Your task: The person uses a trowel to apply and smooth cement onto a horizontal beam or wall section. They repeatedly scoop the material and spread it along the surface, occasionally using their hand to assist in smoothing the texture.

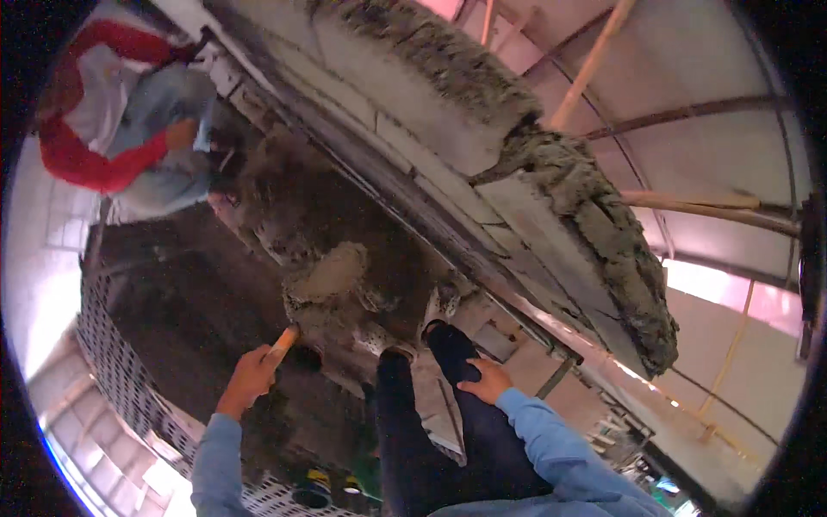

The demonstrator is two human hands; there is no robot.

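Trowel (303, 320) with orange handle, blade heaped with grey mortar (326, 271)

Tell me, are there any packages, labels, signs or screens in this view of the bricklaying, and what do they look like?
None that can be made out: the view shows only the grey block wall topped with mortar, a perforated metal platform, and the person's hands, the left hand on an orange tool handle.
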